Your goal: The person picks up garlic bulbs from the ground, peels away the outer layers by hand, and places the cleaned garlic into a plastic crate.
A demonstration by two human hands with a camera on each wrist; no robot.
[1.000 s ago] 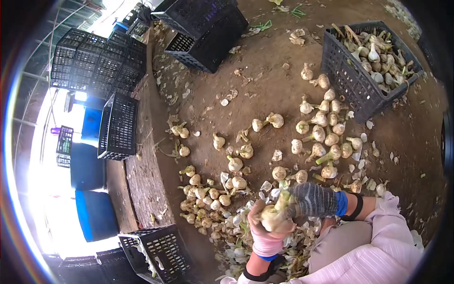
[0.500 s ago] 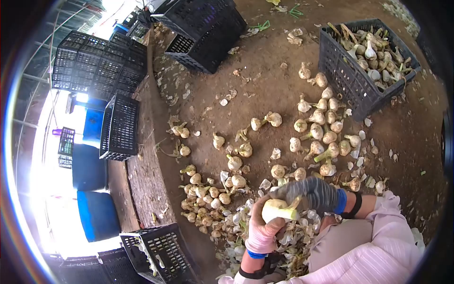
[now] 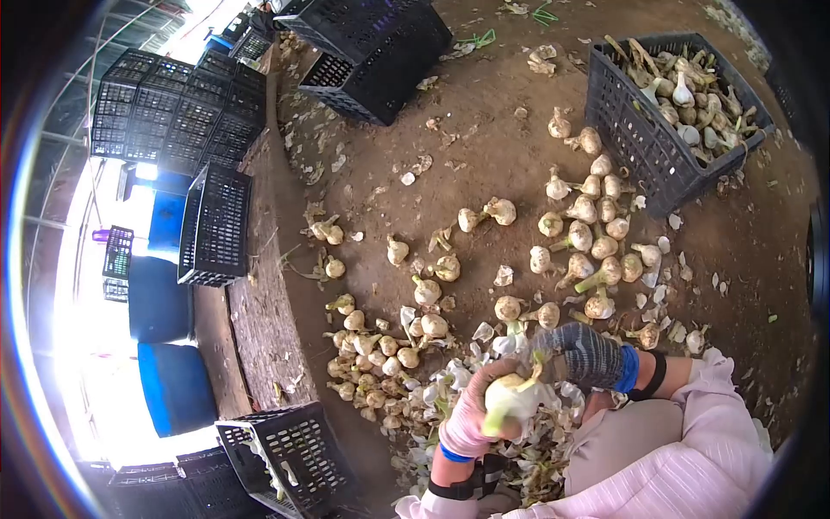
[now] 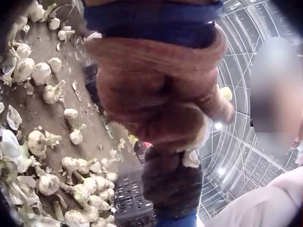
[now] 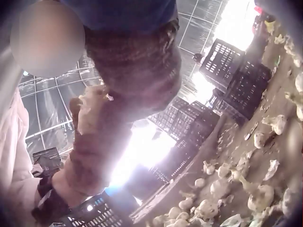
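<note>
My pink-gloved left hand (image 3: 474, 417) curls its fingers round a pale, half-peeled garlic bulb with a green stalk (image 3: 510, 400), holding it above my lap; the grey knitted-glove right hand (image 3: 581, 353) pinches at the bulb's top, where loose skin stands up. I judge the step in hand to be stripping the outer skin. The next move calls for a firm hold from the left hand while the right pulls the skin away, letting it drop on the heap of white peelings (image 3: 527, 450) below.

Further out, cleaned bulbs lie in a loose pile on the dirt floor (image 3: 380, 359). A black slotted plastic crate (image 3: 635, 143) at the far right holds unpeeled garlic with stalks. The small black crate near my left (image 3: 285, 454) shows a few pieces inside. Stacked black crates (image 3: 173, 112) stand beyond; their contents I cannot tell.
</note>
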